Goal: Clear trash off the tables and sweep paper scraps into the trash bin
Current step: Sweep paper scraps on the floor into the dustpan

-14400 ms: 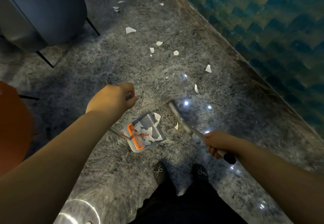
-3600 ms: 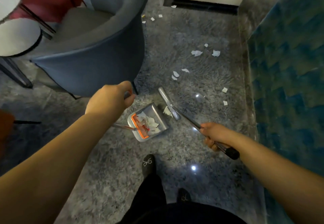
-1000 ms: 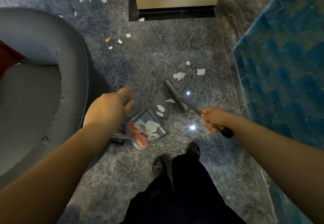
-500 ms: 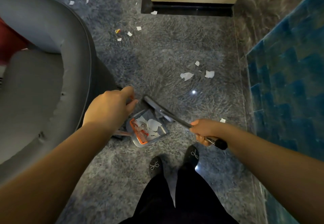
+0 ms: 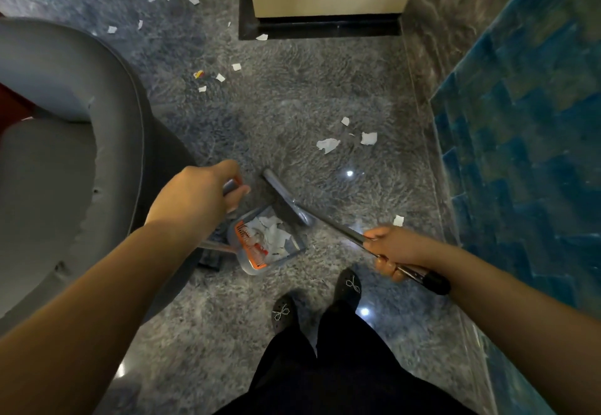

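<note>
Two hands work mid-frame: left hand grips the dustpan handle, right hand clasps the broom; paper scraps lie beyond, upper right, nearer the broom.

A grey plastic dustpan with an orange comb edge sat on the floor below the left hand's fingers, holding torn white paper scraps. A grey-headed broom with a thin metal handle ran from the right hand's fingers to the pan's mouth. More white scraps lay well beyond both.
</note>
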`<act>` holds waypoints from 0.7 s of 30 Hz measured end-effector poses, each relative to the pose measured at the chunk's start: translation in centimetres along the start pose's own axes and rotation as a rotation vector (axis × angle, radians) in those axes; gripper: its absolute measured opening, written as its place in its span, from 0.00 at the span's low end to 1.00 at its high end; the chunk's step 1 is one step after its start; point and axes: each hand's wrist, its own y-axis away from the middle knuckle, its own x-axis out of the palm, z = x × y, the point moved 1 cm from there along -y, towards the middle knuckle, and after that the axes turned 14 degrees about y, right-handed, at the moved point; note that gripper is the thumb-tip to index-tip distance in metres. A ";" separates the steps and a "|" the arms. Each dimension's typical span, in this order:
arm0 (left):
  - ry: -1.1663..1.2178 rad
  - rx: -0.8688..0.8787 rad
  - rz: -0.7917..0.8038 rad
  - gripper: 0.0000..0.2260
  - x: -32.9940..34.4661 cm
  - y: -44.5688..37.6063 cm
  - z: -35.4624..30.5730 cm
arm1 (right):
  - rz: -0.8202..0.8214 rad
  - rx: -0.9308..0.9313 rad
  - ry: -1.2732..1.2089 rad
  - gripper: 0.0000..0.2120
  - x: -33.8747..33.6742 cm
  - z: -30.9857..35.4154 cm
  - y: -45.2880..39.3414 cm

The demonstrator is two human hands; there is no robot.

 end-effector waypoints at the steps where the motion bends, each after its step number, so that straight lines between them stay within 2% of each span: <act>1: 0.000 0.030 0.026 0.08 0.3 -0.2 -0.6 | -0.006 -0.002 -0.027 0.05 -0.5 -0.7 0.1; 3: 0.006 0.062 0.060 0.08 1.0 -0.6 -1.7 | -0.029 -0.003 -0.067 0.07 -1.6 -2.1 0.3; 5: 0.035 0.082 0.062 0.08 1.7 -1.3 -2.9 | -0.081 0.000 -0.084 0.03 -2.6 -3.3 0.7; 7: 0.070 0.108 0.075 0.07 2.6 -2.1 -4.3 | -0.141 0.007 -0.097 0.06 -3.7 -4.7 1.2; 14: 0.065 0.205 0.180 0.07 6.8 -6.6 -9.8 | -0.236 0.058 -0.320 0.05 -7.4 -10.7 3.4; 17: 0.061 0.266 0.225 0.07 8.6 -8.4 -12.4 | -0.309 0.086 -0.305 0.05 -8.9 -12.9 4.6; 21: 0.041 0.345 0.309 0.07 10.8 -10.5 -15.8 | -0.404 0.118 -0.293 0.14 -10.5 -15.5 5.6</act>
